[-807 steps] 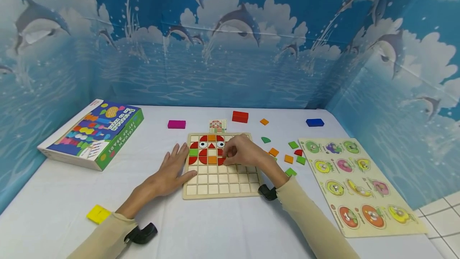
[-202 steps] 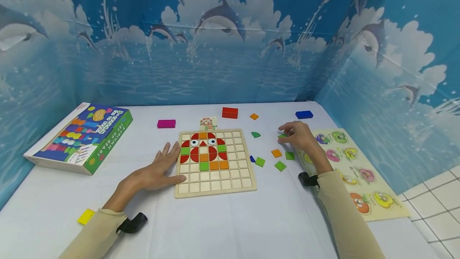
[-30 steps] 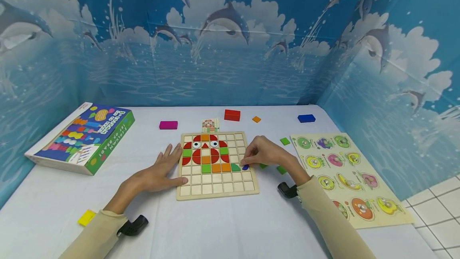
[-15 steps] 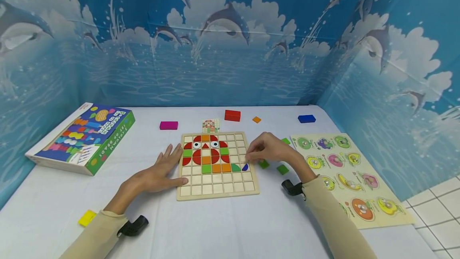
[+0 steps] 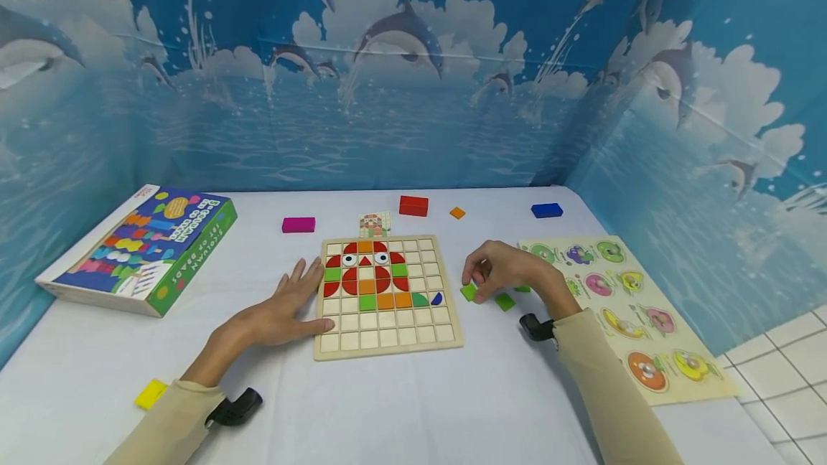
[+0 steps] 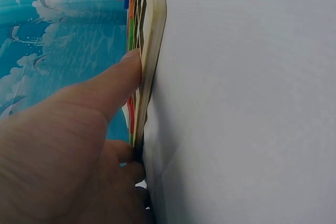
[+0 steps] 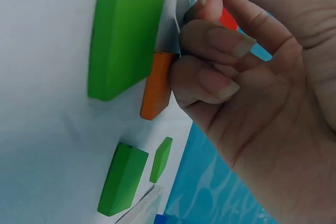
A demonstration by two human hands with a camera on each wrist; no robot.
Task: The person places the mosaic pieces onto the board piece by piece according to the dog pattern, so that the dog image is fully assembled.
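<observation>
My left hand lies with straight fingers along the left edge of the wooden grid board, thumb on its lower left cells. In the left wrist view the thumb presses the board's rim. Red, orange and green tiles and two eye tiles form a figure on the board. A green rounded tile and a blue half-round tile sit to the right in its lower row. Right of the board, my right hand pinches a green square tile at the table. Its fingertips partly cover the tile.
Another green tile lies below the right hand; an orange tile shows beside its fingers. Behind the board are a picture card and red blocks. A fruit puzzle board lies right, a game box left.
Over the longer span, green, orange and blue tiles have joined the board's lower row. In the last second my right hand leaves the blue tile and moves right to the green square tile.
</observation>
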